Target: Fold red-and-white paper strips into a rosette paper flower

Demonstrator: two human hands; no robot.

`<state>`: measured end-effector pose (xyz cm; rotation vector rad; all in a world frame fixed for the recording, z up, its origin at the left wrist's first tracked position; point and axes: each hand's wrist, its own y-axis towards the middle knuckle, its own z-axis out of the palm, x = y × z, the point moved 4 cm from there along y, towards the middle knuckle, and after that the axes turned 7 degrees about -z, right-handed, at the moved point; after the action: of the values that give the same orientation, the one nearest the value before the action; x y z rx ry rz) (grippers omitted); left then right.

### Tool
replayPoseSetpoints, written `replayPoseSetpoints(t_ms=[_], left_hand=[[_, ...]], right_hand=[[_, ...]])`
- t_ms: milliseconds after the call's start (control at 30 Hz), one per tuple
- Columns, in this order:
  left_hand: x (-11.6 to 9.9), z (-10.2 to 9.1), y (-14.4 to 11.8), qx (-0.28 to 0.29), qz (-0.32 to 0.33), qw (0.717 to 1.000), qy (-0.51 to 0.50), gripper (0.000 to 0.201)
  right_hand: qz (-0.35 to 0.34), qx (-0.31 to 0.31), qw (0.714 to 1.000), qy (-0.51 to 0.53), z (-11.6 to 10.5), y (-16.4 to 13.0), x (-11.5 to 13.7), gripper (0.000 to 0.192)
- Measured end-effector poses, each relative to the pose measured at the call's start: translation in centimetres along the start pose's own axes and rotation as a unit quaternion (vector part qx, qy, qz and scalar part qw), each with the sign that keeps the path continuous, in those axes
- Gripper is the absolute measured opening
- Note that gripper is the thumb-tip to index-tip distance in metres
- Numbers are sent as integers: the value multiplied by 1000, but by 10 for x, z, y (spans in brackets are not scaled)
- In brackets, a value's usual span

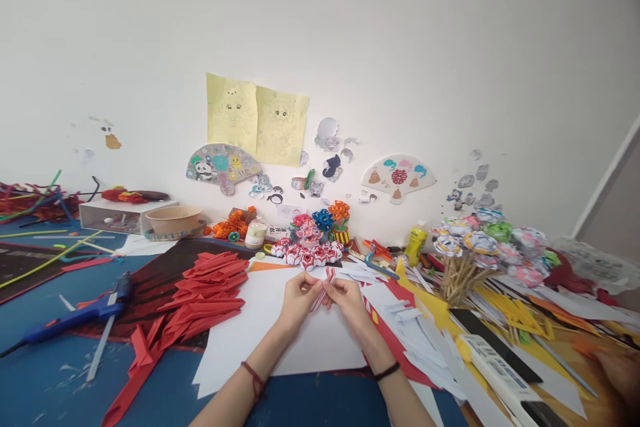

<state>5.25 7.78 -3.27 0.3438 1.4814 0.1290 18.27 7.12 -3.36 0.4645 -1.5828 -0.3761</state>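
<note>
Near the centre of the frame, slightly low, the left hand (299, 293) and the right hand (347, 295) meet over a white sheet (280, 340), and the fingertips of both pinch a small folded strip of red-and-white paper (323, 288) between them, held just above the sheet. A dark red cord circles the left wrist, a black band the right.

Little writing can be read: the fan-shaped cutout (399, 177) on the wall right of centre bears a red double-happiness character, and the small white box (277, 231) behind the paper flowers (306, 255) shows dark characters too small to make out. The two yellow sheets (257, 119) taped above carry faint line drawings. The label on the white bar (493, 367) at lower right is blurred.

Left of the hands lies a heap of folded red paper pieces (207, 297), touching the white sheet's left edge; further left a blue glue gun (75, 315) rests on the blue table (50, 373). Right of the hands, white and yellow scraps crowd close, with a bunch of paper flowers on sticks (467, 253) beyond. Bare blue table shows at lower left and along the bottom edge between the forearms.
</note>
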Motion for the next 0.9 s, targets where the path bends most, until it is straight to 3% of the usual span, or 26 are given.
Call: replayPoseSetpoints(t_ms=[233,400,500,667,800,900], left_hand=[[1,-6,5,-33,43,986,160,29],[-15,-12,6,-30,68,946,315,22],[-28,-28,6,-88,72,896,429,19],[-41,-73,4,-215,48,777,590,34],[-40,-103,4,-255,16,700,667,37],[-36,-114,6,-262,2,667,697,36]], right_hand=[[1,-5,1000,-24,-1,1,-3,49],[3,-20,999,-38,-3,0,-1,45],[8,-21,999,-40,-2,0,0,44],[11,-22,999,-39,1,0,2,41],[11,-18,999,-37,2,-1,2,40],[12,-17,999,-35,2,-1,1,40]])
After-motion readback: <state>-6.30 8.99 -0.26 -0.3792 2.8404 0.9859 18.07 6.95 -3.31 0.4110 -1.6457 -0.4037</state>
